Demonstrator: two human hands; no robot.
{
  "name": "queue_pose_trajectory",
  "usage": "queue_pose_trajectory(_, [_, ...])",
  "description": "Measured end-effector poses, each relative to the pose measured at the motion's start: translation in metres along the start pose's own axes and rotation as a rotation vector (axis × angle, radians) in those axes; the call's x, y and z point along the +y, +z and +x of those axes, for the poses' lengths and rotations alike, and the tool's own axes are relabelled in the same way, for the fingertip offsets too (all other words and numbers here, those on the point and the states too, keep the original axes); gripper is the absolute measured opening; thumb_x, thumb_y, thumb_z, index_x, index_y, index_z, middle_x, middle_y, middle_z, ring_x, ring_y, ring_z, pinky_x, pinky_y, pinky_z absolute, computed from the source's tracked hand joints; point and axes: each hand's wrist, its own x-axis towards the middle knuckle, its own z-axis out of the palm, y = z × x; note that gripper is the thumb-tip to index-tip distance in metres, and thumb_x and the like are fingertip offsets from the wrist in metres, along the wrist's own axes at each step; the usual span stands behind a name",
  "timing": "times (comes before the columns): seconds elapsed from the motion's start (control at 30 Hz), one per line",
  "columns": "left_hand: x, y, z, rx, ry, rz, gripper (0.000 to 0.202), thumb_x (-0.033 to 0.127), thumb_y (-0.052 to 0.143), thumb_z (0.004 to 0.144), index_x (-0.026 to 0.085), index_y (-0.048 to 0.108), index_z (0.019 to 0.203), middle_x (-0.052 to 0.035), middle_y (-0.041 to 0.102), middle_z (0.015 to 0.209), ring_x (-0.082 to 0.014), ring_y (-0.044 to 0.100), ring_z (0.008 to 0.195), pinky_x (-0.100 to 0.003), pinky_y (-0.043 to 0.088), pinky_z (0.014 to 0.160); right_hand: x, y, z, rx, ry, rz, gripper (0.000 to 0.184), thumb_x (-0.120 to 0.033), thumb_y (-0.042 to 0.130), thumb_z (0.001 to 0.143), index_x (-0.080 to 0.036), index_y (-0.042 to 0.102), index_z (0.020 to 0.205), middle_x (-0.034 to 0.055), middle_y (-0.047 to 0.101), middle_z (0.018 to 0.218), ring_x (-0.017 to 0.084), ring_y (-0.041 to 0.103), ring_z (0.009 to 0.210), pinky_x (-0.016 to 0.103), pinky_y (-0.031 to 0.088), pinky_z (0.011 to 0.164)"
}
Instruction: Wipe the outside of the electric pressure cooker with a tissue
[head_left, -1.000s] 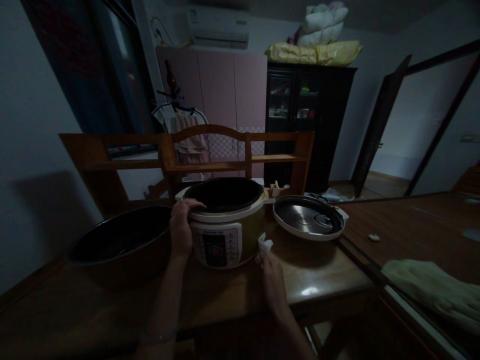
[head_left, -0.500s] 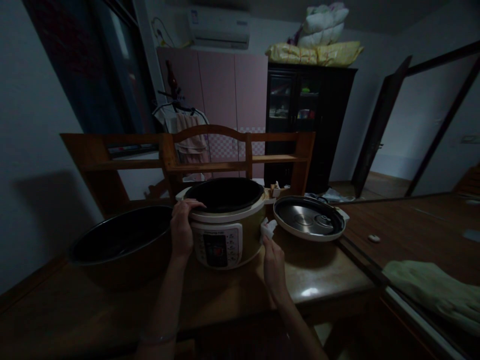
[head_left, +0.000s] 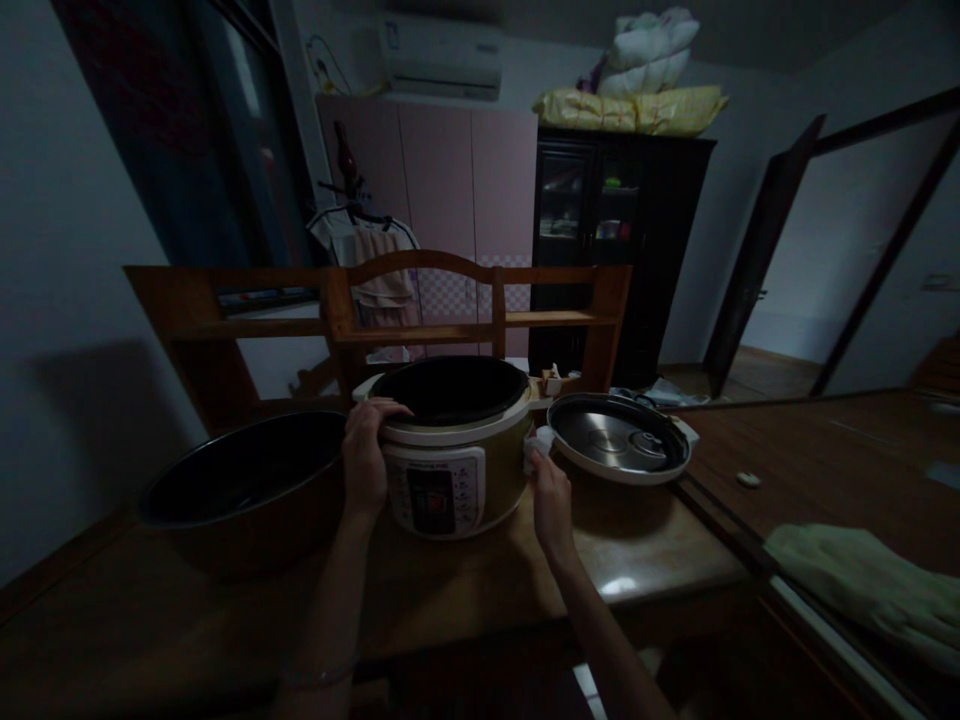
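An electric pressure cooker point(head_left: 506, 470) without its lid stands upright on the wooden desk, with a control panel on its front and a dark inside. My left hand point(head_left: 366, 455) grips its rim on the left, fingers over the edge. In my right hand point(head_left: 553, 505) is a crumpled white tissue point(head_left: 537, 447), pressed against the cooker's right side. To the left sits a large dark inner pot point(head_left: 255, 520), open at the top. The cooker's round lid point(head_left: 611, 435) lies to the right with its steel underside up.
Behind the cooker rises the desk's wooden shelf frame point(head_left: 420, 335). Small items point(head_left: 553, 380) lie at its right end. Farther right, a brown surface holds a small white object point(head_left: 748, 479) and a pale green cloth point(head_left: 862, 580).
My right hand has moved slightly up and to the right with the tissue along the cooker's side. My left hand stays on the rim.
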Motion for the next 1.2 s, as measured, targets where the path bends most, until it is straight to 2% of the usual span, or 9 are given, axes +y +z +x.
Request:
queue_pose_trajectory(0.2, [0.000,0.001,0.000,0.009,-0.008,0.005,0.054,0.039,0.023,0.102,0.022,0.070,0.085,-0.0059,0.068,0.104,-0.0220,0.057,0.113,-0.036,0.037,0.108,-0.002,0.005,-0.017,0.013,-0.047,0.042,0.045,-0.046,0.044,0.097,-0.023,0.070,0.125,0.0059,0.070,0.129,0.024,0.060,0.124,0.036,0.039,0.108])
queue_pose_trajectory(0.57, [0.001,0.000,-0.001,0.001,0.008,0.016,0.052,0.040,0.023,0.102,0.022,0.070,0.086,-0.0060,0.067,0.105,-0.0218,0.057,0.113,-0.036,0.038,0.108,0.002,0.000,-0.029,-0.039,-0.055,0.044,0.044,-0.041,0.045,0.099,-0.024,0.064,0.135,0.0051,0.062,0.140,0.023,0.055,0.132,0.039,0.035,0.115])
queue_pose_trajectory(0.7, [0.000,0.000,-0.001,0.007,-0.005,0.017,0.053,0.042,0.024,0.101,0.022,0.070,0.085,-0.0062,0.068,0.105,-0.0220,0.057,0.113,-0.035,0.038,0.110,0.006,-0.002,-0.032,-0.052,-0.051,0.039,0.043,-0.041,0.046,0.098,-0.024,0.065,0.133,0.0048,0.063,0.139,0.024,0.056,0.131,0.040,0.034,0.116])
queue_pose_trajectory(0.87, [0.000,0.001,0.000,0.010,-0.020,0.004,0.054,0.042,0.024,0.101,0.022,0.071,0.084,-0.0062,0.068,0.104,-0.0221,0.057,0.113,-0.035,0.038,0.109,0.007,-0.006,-0.037,-0.045,-0.021,0.006,0.040,-0.042,0.049,0.097,-0.025,0.070,0.127,0.0059,0.072,0.126,0.026,0.062,0.122,0.039,0.038,0.113])
queue_pose_trajectory(1.0, [0.001,0.001,0.000,0.013,-0.013,-0.003,0.053,0.041,0.025,0.101,0.021,0.071,0.083,-0.0061,0.067,0.105,-0.0221,0.057,0.112,-0.035,0.038,0.108,0.006,-0.007,-0.040,-0.080,-0.020,0.019,0.041,-0.041,0.046,0.099,-0.025,0.067,0.130,0.0057,0.069,0.131,0.026,0.064,0.118,0.040,0.039,0.112])
queue_pose_trajectory(1.2, [0.000,0.001,-0.001,0.005,-0.007,-0.004,0.052,0.039,0.025,0.101,0.022,0.070,0.084,-0.0061,0.067,0.104,-0.0223,0.057,0.113,-0.036,0.037,0.109,0.011,-0.009,-0.047,-0.114,-0.029,0.033,0.041,-0.041,0.046,0.099,-0.025,0.067,0.130,0.0051,0.066,0.135,0.025,0.058,0.126,0.039,0.036,0.114])
